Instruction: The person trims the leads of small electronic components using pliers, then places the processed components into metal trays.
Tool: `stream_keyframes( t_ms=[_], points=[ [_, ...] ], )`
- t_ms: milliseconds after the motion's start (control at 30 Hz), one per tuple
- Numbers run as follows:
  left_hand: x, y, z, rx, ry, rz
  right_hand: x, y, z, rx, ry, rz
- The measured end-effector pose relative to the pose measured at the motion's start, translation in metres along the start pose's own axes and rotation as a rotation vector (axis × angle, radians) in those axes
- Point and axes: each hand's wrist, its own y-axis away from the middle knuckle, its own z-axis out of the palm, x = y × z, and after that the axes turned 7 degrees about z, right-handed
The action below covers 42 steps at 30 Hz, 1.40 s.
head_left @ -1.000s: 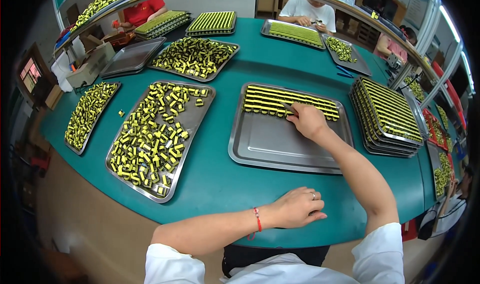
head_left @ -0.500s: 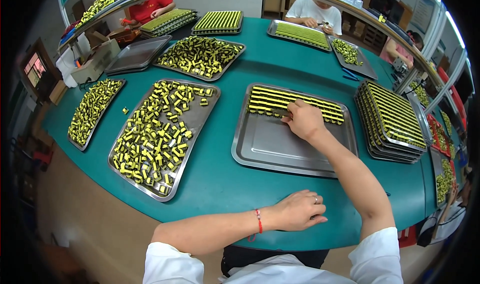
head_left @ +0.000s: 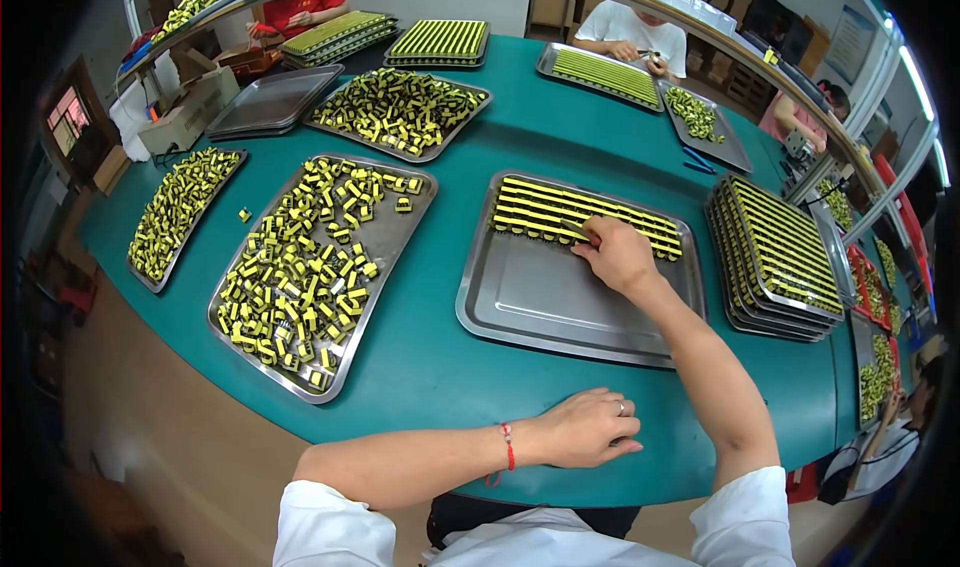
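My right hand reaches over a grey metal tray, its thumb and fingers pinched together. A small dark, thin thing shows at the fingertips, too small to name. The pinch touches the front of several straight rows of yellow-and-black parts, which fill the tray's far side. Part of the rows is hidden behind the hand. My left hand rests palm down on the green table, fingers loosely curled, with nothing seen in it.
Left of the tray lies a tray of loose yellow-and-black parts, with a single part beside it. More heaped parts stand behind. A stack of filled trays rises at the right. Co-workers sit across the table beneath a metal rail.
My right hand has shifted slightly along the front of the rows, and the dark thin thing now shows at its fingertips. My left hand stays resting. The whole view has shifted a little.
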Motion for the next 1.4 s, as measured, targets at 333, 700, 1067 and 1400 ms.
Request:
stream_keyframes(
  t_ms=[333,700,1067,1400],
  points=[
    [0.006,-0.004,-0.009,-0.04,0.126,-0.075,0.006,0.062,-0.04,-0.028,-0.718,0.098],
    [0.027,-0.006,-0.03,0.351,0.126,0.122,0.036,0.202,-0.036,0.017,-1.141,-0.236],
    [-0.001,0.005,-0.172,0.577,-0.25,-0.716,0.046,0.194,-0.031,-0.183,-1.199,-0.013],
    [-0.028,0.097,-0.252,-0.217,-0.791,-1.106,0.043,0.193,-0.034,-0.145,-1.122,-0.029]
  ],
)
